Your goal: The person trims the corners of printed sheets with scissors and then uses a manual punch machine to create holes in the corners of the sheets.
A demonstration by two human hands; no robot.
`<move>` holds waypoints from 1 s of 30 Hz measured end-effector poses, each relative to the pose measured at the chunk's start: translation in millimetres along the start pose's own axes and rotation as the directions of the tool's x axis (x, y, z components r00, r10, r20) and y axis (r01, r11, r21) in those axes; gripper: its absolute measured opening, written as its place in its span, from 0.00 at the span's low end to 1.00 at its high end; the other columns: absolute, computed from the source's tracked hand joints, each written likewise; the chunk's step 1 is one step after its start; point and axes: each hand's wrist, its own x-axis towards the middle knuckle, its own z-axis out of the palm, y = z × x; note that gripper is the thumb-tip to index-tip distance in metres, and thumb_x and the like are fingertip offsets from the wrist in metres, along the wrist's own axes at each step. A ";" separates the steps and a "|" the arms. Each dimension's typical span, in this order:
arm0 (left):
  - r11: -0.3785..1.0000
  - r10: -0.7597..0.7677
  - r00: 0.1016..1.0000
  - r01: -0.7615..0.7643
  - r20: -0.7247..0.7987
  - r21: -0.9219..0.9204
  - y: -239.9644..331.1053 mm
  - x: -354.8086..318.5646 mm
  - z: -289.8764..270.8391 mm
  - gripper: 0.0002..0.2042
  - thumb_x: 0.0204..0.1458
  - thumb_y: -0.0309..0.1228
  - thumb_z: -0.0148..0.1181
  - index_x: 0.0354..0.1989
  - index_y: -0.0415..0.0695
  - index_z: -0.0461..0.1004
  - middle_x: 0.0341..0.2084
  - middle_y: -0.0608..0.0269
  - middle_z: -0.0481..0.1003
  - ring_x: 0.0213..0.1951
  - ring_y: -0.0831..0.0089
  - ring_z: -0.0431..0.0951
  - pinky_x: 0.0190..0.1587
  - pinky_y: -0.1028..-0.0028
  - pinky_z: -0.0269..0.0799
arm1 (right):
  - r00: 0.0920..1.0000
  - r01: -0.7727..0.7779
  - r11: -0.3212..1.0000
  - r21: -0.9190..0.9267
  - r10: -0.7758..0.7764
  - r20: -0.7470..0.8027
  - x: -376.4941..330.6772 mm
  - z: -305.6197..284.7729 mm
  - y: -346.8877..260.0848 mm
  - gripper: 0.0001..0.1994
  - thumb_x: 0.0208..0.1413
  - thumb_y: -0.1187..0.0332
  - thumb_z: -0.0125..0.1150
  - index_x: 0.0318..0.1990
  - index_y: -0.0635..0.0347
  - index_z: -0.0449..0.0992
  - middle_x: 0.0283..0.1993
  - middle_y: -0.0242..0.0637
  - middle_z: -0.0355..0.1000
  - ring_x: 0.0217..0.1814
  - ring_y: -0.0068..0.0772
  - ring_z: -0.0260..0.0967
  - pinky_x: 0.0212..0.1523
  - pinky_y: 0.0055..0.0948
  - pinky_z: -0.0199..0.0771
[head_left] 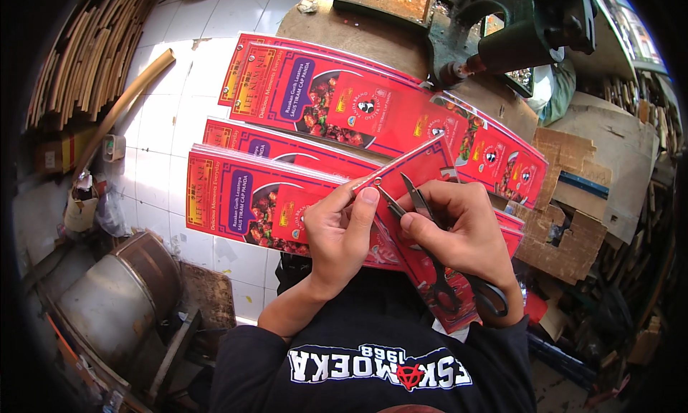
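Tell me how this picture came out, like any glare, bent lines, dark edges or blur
Head view: bright light nearly washes out parts of the white tiled floor; head view: the fisheye lens bows the long edges of the red printed sheets, and the outer rim falls to black; head view: the scissors look fairly sharp.

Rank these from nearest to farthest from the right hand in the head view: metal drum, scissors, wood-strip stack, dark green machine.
1. Scissors, held in the right hand.
2. Dark green machine, upper right.
3. Metal drum, lower left.
4. Wood-strip stack, upper left.
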 end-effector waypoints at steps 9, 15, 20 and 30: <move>0.996 0.052 0.998 -0.054 0.023 0.074 -0.3 2.4 -2.4 0.10 0.61 0.25 0.52 0.44 0.30 0.74 0.23 0.70 0.72 0.24 0.90 0.66 0.24 0.84 0.61 | 0.976 -0.127 0.992 0.007 0.123 0.180 15.8 -13.7 -11.5 0.08 0.54 0.73 0.60 0.35 0.73 0.77 0.23 0.30 0.73 0.25 0.14 0.68 0.25 0.18 0.65; 0.988 0.122 0.992 -0.121 -0.011 0.096 -10.2 5.2 -4.3 0.10 0.61 0.25 0.52 0.44 0.30 0.74 0.21 0.70 0.72 0.22 0.90 0.65 0.22 0.83 0.59 | 0.973 -0.161 0.985 0.065 0.148 0.177 25.4 -7.6 -2.5 0.08 0.55 0.73 0.60 0.34 0.72 0.76 0.23 0.30 0.72 0.26 0.15 0.68 0.27 0.19 0.67; 0.984 0.097 0.995 -0.097 0.006 0.150 -11.0 3.5 -9.4 0.10 0.61 0.25 0.51 0.42 0.30 0.74 0.19 0.71 0.70 0.20 0.90 0.62 0.20 0.82 0.56 | 0.999 0.042 0.978 0.203 -0.038 -0.026 19.0 18.7 22.6 0.07 0.51 0.73 0.59 0.30 0.69 0.77 0.15 0.28 0.64 0.20 0.13 0.56 0.19 0.24 0.54; 0.976 0.112 0.993 -0.102 -0.042 0.191 -9.6 3.4 -6.0 0.08 0.60 0.24 0.51 0.36 0.31 0.74 0.15 0.74 0.65 0.19 0.90 0.60 0.19 0.81 0.53 | 0.981 0.173 0.951 0.254 -0.144 -0.131 15.5 34.9 41.6 0.05 0.53 0.75 0.60 0.34 0.69 0.77 0.19 0.25 0.68 0.21 0.09 0.60 0.21 0.17 0.58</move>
